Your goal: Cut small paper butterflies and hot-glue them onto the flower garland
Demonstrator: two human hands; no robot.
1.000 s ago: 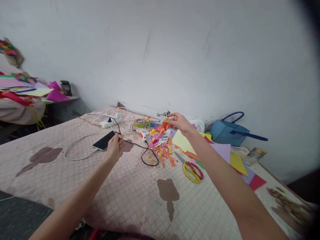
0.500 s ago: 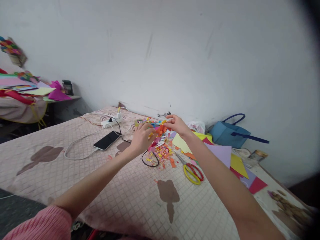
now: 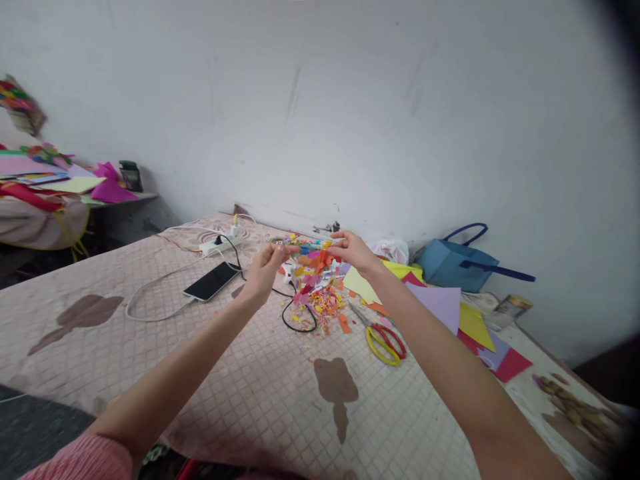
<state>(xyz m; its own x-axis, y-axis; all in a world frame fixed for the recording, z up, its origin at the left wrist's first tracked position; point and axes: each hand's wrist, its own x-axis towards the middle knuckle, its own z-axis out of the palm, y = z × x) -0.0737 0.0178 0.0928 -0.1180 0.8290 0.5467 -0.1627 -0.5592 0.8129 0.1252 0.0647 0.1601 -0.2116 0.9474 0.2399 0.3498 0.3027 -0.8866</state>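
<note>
My left hand (image 3: 265, 268) is closed in a pinch to the left of a pile of coloured paper scraps (image 3: 320, 283); what lies between its fingertips is too small to make out. Across the pile, my right hand (image 3: 355, 252) also has its thumb and fingers together. Its fingertips meet the end of a narrow white, blue and yellow piece (image 3: 315, 246), whose kind I cannot tell. Orange paper bits (image 3: 325, 260) lie just below it. Near my right forearm lie scissors (image 3: 383, 341) with one yellow and one red handle.
A phone (image 3: 213, 281) on a white cable lies left of the scraps, near a power strip (image 3: 220, 245). Coloured paper sheets (image 3: 440, 303) and a blue bag (image 3: 457, 263) are at the right. A black cord (image 3: 299, 329) loops in front of the pile.
My left hand has drawn back to the left, away from the orange scraps, uncovering more of the pile and the cord. My right hand has hardly moved.
</note>
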